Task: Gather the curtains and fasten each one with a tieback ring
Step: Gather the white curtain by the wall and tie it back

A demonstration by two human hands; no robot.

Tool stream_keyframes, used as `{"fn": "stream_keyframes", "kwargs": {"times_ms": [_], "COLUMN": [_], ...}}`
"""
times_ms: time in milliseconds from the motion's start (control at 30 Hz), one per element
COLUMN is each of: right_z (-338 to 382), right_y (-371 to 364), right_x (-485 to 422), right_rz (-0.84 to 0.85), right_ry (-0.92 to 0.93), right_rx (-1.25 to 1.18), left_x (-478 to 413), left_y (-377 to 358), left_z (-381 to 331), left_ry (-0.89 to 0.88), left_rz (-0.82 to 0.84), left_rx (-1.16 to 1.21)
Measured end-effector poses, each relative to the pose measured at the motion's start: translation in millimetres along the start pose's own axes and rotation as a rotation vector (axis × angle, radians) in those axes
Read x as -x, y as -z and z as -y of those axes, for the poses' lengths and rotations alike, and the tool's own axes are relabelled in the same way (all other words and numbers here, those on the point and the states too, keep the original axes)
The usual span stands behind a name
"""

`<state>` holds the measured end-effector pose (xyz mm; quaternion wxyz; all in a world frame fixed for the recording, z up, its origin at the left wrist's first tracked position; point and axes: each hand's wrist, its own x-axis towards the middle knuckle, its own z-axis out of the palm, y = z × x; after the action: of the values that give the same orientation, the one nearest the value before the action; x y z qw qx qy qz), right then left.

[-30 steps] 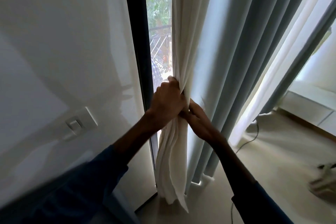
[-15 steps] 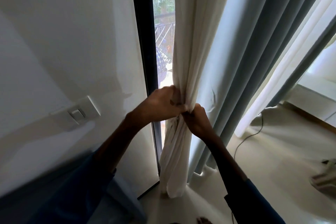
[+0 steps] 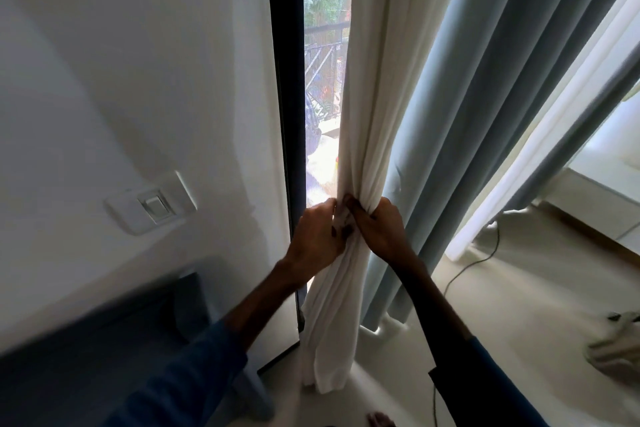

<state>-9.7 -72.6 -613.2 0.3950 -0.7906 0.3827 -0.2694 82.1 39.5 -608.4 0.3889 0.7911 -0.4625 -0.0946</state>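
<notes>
A cream sheer curtain [image 3: 367,87] hangs bunched into a narrow column beside the dark window frame [image 3: 287,80]. My left hand [image 3: 317,236] grips the bunch from the left. My right hand [image 3: 382,232] grips it from the right at the same height, fingers curled into the folds. Between the two hands a small dark thing [image 3: 343,230] shows against the fabric; I cannot tell what it is. A thick blue-grey curtain [image 3: 485,97] hangs in pleats just right of the sheer one.
A white wall [image 3: 138,80] with a light switch [image 3: 156,208] is on the left. A dark blue piece of furniture [image 3: 104,340] stands below it. A thin cable [image 3: 467,267] runs over the pale floor; a light object [image 3: 616,343] lies at far right.
The view has shifted so the hands sit lower in frame. My left hand slid from over the top of the bunch to its left side; both hands still grip the sheer curtain.
</notes>
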Motion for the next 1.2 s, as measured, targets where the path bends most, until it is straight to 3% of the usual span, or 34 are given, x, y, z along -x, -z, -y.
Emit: {"fn": "stream_keyframes", "kwargs": {"times_ms": [133,267,400,667,833,967,1067,1200], "right_z": [-6.1,-11.4,-10.1,-7.6,-8.7,-4.5,-2.8,0.9], "right_y": [5.6,9.8,6.2,2.8,9.0,7.1,5.5,2.5], "right_x": [-1.5,-0.4,2.9,2.7,2.8,7.9,8.6,9.7], "right_rz": [-0.015,-0.020,0.000,0.005,0.073,0.110,0.114,0.124], "right_ry": [-0.004,0.010,0.019,-0.042,-0.019,-0.006,0.009,0.000], "right_rx": [-0.016,-0.079,-0.097,-0.124,-0.210,-0.306,-0.334,-0.329], "left_x": [1.6,2.5,9.1,18.5,10.1,7.7,4.9,6.1], "left_y": [-0.5,9.2,8.7,-7.6,4.0,10.7,16.2,20.5], "left_z": [1.1,8.2,15.5,18.1,20.6,22.6,36.2,49.9], "left_ry": [0.028,0.210,0.324,0.195,0.390,0.444,0.384,0.044], "left_rz": [-0.004,-0.032,0.061,0.177,0.168,0.235,0.279,0.147], "left_rx": [0.166,0.361,0.516,0.491,0.648,0.725,0.691,0.260]}}
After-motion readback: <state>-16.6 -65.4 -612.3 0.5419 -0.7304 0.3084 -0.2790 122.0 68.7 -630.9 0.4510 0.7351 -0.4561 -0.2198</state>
